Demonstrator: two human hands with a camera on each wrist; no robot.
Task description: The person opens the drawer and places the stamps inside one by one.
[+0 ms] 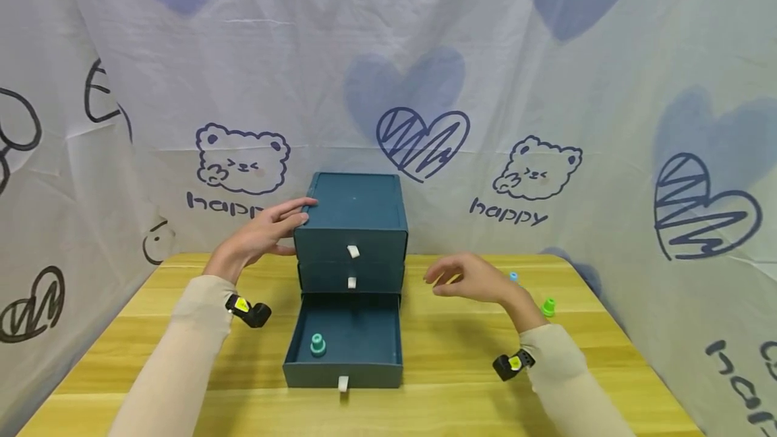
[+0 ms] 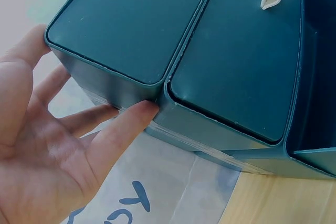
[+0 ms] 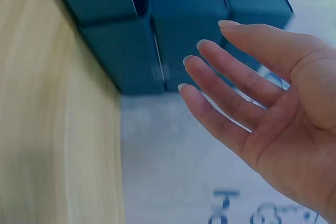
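A dark teal drawer cabinet (image 1: 355,202) stands on the table, its bottom drawer (image 1: 364,336) pulled out and the two upper drawers in. Inside the bottom drawer, toward the left, sits a teal stepped peg-like piece (image 1: 318,344). My left hand (image 1: 257,235) rests against the cabinet's left side, fingers spread; in the left wrist view its fingertips (image 2: 144,109) touch the side wall. To the cabinet's right, my right hand (image 1: 470,278) hovers above the table with relaxed fingers and holds nothing. White pull tabs (image 1: 353,251) mark the drawer fronts.
On the wooden table (image 1: 449,383), a green piece (image 1: 549,307) stands to the right, beyond my right wrist. A small blue piece (image 1: 513,276) shows partly behind that hand. A printed cloth (image 1: 340,86) hangs behind and along both sides.
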